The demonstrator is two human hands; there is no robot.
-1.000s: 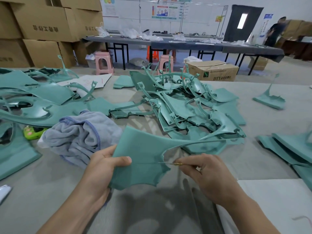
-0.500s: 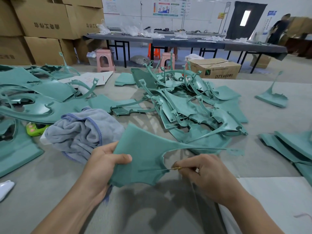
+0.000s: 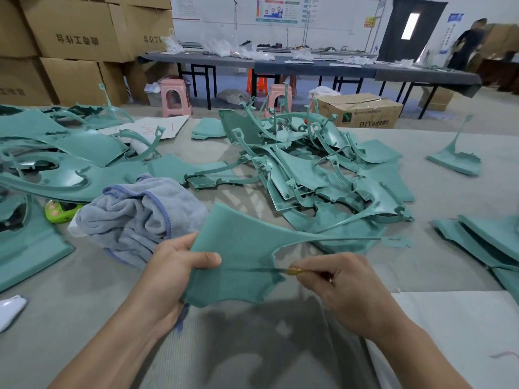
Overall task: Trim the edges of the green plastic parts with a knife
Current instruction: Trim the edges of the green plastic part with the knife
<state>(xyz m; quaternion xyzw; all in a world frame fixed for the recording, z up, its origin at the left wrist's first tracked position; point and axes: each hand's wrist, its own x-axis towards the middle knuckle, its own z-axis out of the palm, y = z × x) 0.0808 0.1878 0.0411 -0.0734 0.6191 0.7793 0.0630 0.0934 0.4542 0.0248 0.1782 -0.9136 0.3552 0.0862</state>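
Green plastic part (image 3: 241, 256) in left hand (image 3: 171, 279), knife (image 3: 292, 270) mostly hidden by right hand (image 3: 345, 293)

The right hand (image 3: 345, 290) covers the knife (image 3: 283, 270) handle, leaving only a thin blade and a yellow bit showing. The left hand (image 3: 174, 273) hides the near-left edge of the green plastic part (image 3: 241, 248). A white object (image 3: 9, 311) is cut off by the left edge. The distant person (image 3: 467, 43) is blurred.
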